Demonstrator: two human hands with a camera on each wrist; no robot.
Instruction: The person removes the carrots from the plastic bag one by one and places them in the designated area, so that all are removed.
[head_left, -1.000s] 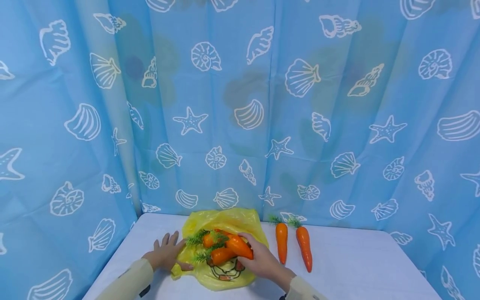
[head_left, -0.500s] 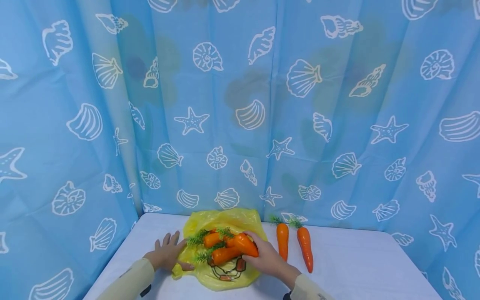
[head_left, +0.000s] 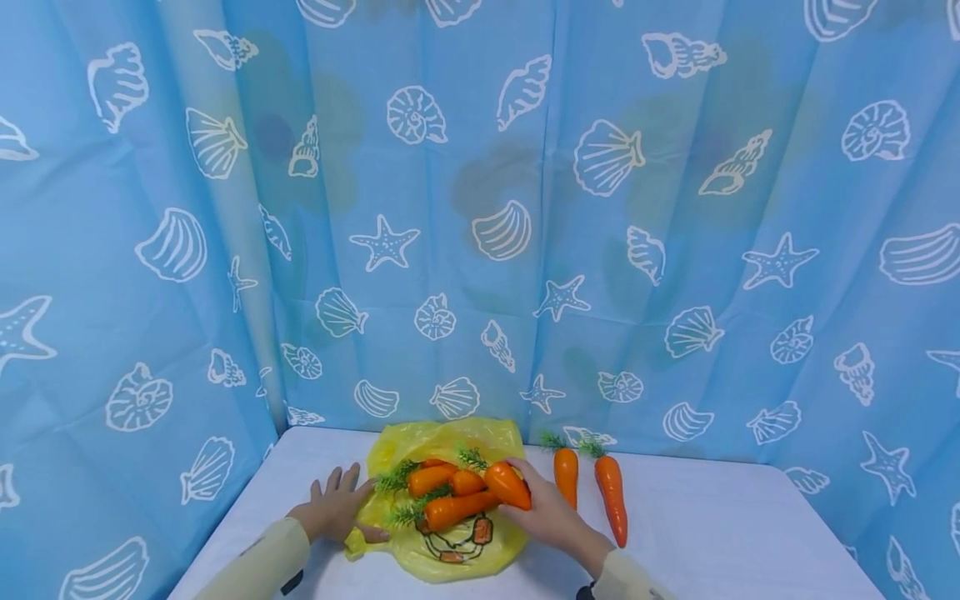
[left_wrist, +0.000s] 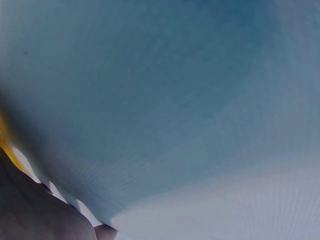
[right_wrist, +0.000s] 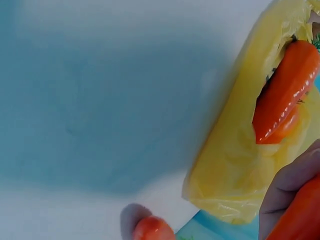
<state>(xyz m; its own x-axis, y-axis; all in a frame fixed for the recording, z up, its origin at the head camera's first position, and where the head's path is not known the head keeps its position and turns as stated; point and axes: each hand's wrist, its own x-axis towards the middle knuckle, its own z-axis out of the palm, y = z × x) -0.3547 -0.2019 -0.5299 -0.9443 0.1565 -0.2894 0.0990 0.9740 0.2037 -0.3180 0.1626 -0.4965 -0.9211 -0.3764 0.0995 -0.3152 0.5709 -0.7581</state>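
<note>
A yellow plastic bag (head_left: 450, 433) with a printed drawing lies on the white table. My left hand (head_left: 335, 504) rests at its left side with fingers spread; only its edge shows in the left wrist view. With curled fingers, my right hand (head_left: 547, 512) grips a glossy orange carrot (head_left: 508, 485) over the bag's right half. The held carrot (right_wrist: 302, 215) appears at the lower right of the right wrist view. Several more carrots with green tops lie together on the bag, the nearest carrot (head_left: 457, 510) pointing right.
To the right of the bag, two carrots lie on the table: one carrot (head_left: 566, 477) partly behind my right hand, the other carrot (head_left: 612, 498) farther right. A blue seashell-print curtain (head_left: 465, 208) surrounds the table (head_left: 712, 525) at the back and sides.
My right hand has drawn the gripped carrot rightward, away from the other carrots on the bag, uncovering more of them. The left hand has stayed in place.
</note>
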